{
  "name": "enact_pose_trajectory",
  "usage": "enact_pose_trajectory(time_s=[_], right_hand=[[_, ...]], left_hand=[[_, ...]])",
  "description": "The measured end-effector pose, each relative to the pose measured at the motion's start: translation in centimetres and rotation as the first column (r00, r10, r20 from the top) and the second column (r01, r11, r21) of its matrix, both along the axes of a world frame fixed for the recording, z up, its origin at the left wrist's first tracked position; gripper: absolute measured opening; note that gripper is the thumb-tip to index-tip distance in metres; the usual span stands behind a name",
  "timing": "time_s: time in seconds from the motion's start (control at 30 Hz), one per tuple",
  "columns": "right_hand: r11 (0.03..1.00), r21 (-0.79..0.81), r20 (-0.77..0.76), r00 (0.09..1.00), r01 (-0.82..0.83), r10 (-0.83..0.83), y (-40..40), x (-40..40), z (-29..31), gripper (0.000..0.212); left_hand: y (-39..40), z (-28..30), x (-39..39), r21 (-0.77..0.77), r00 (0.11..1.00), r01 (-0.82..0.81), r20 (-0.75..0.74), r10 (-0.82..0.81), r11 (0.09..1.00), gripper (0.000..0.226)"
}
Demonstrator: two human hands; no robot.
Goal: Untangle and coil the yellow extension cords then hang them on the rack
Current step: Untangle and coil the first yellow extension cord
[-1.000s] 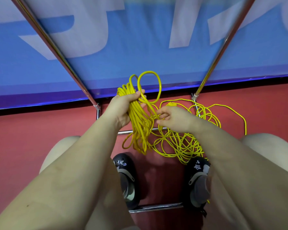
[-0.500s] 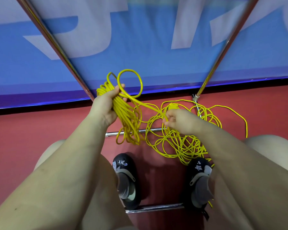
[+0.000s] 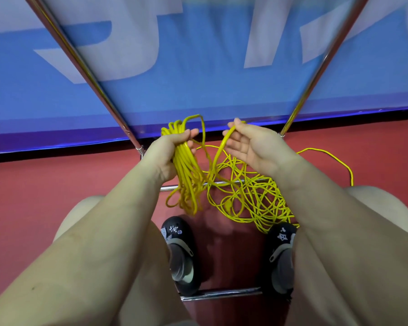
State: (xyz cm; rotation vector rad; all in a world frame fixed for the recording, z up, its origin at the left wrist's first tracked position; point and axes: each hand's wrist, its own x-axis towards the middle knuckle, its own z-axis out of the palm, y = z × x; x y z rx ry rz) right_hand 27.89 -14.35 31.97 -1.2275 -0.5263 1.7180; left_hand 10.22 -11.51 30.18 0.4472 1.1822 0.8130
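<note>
My left hand (image 3: 170, 151) grips a bundle of coiled yellow cord (image 3: 186, 175), whose loops hang down past a low metal bar. My right hand (image 3: 252, 144) is raised palm-up beside it, with a single strand of the cord (image 3: 219, 151) pinched at its fingertips. That strand runs down into a loose tangle of yellow cord (image 3: 252, 201) lying on the red floor. One stray length (image 3: 335, 158) curves off to the right.
Two slanted chrome poles of the rack (image 3: 87, 69) rise left and right (image 3: 316, 69), joined by a low crossbar (image 3: 222, 183). A second bar (image 3: 222, 294) lies under my black shoes (image 3: 179, 243). A blue banner (image 3: 198, 67) stands behind.
My right hand rose from the tangle, lifting a strand up beside the coil. My left hand with the bundle shifted right again and the top loop narrowed.
</note>
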Motion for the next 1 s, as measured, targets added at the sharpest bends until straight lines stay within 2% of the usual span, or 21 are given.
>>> enact_pose_trajectory(time_s=[0.1, 0.17, 0.3, 0.5, 0.67, 0.73, 0.77, 0.8, 0.83, 0.87, 0.9, 0.93, 1.0], right_hand=[[0.995, -0.066, -0.136, 0.987, 0.075, -0.084, 0.2, 0.2, -0.1, 0.019], [0.989, -0.107, -0.167, 0.979, 0.102, -0.119, 0.3, 0.4, -0.2, 0.021], [0.977, -0.161, -0.199, 0.965, 0.141, -0.172, 0.1, 0.6, -0.1, 0.022], [0.955, -0.137, -0.296, 0.91, 0.262, -0.292, 0.4, 2.0, 0.7, 0.025], [0.974, -0.072, -0.34, 0.913, 0.214, -0.226, 0.6, 2.3, 0.7, 0.026], [0.989, -0.027, -0.219, 0.964, 0.146, -0.149, 0.6, 2.1, 0.5, 0.025], [0.998, 0.002, -0.046, 0.997, 0.068, -0.067, 0.5, 1.9, 0.3, 0.025], [0.998, 0.023, 0.214, 0.976, -0.051, 0.045, 0.3, 1.6, 0.0, 0.026], [0.98, 0.022, 0.478, 0.863, -0.196, 0.161, -0.1, 1.3, -0.3, 0.029], [0.942, 0.004, 0.669, 0.701, -0.334, 0.246, -0.5, 0.9, -0.9, 0.031], [0.891, -0.026, 0.771, 0.559, -0.453, 0.306, -1.0, 0.5, -1.5, 0.033], [0.84, -0.061, 0.818, 0.455, -0.54, 0.352, -1.4, 0.2, -2.2, 0.033], [0.782, -0.088, 0.859, 0.35, -0.617, 0.373, -2.0, -0.2, -3.0, 0.027]], left_hand=[[-0.4, -0.1, 1.3, -0.01, 0.997, 0.082, 0.015, -0.082, 0.997, 0.022], [-0.7, 0.0, 2.1, -0.022, 0.991, 0.133, 0.012, -0.133, 0.991, 0.026], [-0.9, -0.3, 3.3, 0.011, 0.981, 0.19, -0.038, -0.19, 0.982, 0.012], [-1.2, 0.0, 4.1, 0.077, 0.978, 0.209, -0.009, -0.209, 0.975, 0.011], [-1.2, 0.0, 3.9, 0.145, 0.987, 0.16, -0.031, -0.157, 0.976, 0.009], [-1.1, 0.0, 3.7, 0.157, 0.993, 0.119, -0.03, -0.115, 0.98, 0.01], [-1.0, -0.1, 3.5, 0.161, 0.996, 0.09, -0.025, -0.087, 0.983, 0.012], [-0.8, -0.1, 3.4, 0.163, 0.998, 0.063, -0.017, -0.061, 0.985, 0.014], [-0.7, -0.1, 3.2, 0.16, 0.999, 0.038, 0.0, -0.039, 0.986, 0.014], [-0.6, -0.1, 3.0, 0.153, 1.0, 0.019, 0.022, -0.022, 0.988, 0.014], [-0.5, -0.1, 2.7, 0.142, 0.999, 0.003, 0.044, -0.009, 0.99, 0.014], [-0.4, -0.1, 2.6, 0.133, 0.999, -0.008, 0.054, 0.001, 0.991, 0.014], [-0.2, -0.1, 2.2, 0.126, 0.998, -0.021, 0.053, 0.014, 0.992, 0.015]])
